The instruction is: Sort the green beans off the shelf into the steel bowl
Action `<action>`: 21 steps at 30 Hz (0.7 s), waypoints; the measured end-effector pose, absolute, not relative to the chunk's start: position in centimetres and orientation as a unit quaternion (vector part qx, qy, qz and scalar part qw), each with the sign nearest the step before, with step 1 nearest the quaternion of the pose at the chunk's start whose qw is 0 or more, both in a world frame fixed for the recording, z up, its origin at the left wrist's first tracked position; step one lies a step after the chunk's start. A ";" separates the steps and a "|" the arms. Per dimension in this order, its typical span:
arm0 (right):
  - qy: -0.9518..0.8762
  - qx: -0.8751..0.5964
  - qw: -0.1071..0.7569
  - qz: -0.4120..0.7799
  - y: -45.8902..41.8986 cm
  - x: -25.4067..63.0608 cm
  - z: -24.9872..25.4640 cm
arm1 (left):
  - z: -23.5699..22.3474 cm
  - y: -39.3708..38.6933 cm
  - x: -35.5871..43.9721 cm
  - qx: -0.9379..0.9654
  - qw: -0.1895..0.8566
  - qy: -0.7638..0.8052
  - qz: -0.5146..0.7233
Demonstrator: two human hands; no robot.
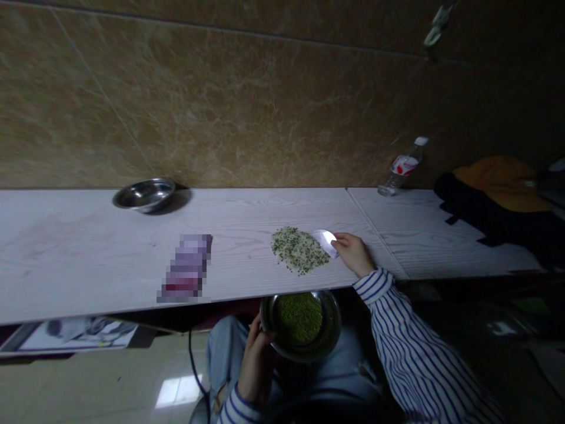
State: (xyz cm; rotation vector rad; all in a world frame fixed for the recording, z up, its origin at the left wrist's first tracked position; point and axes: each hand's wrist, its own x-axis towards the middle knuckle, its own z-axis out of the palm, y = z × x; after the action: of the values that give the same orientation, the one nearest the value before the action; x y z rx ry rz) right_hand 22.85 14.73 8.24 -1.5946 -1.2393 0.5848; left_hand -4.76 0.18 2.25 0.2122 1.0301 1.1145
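Note:
My left hand point(255, 362) grips the rim of a steel bowl point(329, 338) full of green beans, held over my lap just below the table's front edge. My right hand point(353, 252) rests on the white wooden table point(88, 259) and pinches a small white card point(325, 240), its edge against a loose pile of green and pale beans point(299, 250) spread on the tabletop. The card sits at the right side of the pile.
An empty steel bowl point(145, 194) stands at the back left by the tiled wall. A blurred-out flat object point(185, 268) lies left of the pile. A plastic water bottle point(401, 168) and dark and orange clothing point(498, 200) are at the right.

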 end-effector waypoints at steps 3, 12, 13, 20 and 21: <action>-0.523 -0.644 0.496 0.258 14.7 22.0 8.4 | 2.2 0.2 -4.6 0.094 0.721 0.461 0.509; -0.535 -0.621 0.480 0.313 13.7 20.4 8.6 | 2.3 0.3 -4.5 0.087 0.727 0.456 0.505; -0.537 -0.620 0.478 0.316 13.6 20.3 8.6 | 2.3 0.3 -4.6 0.083 0.729 0.455 0.504; -0.545 -0.617 0.463 0.330 13.0 19.4 8.7 | 2.2 0.4 -4.6 0.085 0.731 0.459 0.498; -0.544 -0.617 0.461 0.333 12.9 19.3 8.7 | 2.1 0.4 -4.6 0.089 0.729 0.460 0.499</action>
State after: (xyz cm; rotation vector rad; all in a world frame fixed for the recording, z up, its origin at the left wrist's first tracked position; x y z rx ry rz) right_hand 19.28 12.91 8.69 -1.5191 -1.3387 0.8188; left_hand -4.61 0.38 2.10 0.1965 1.0128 1.0985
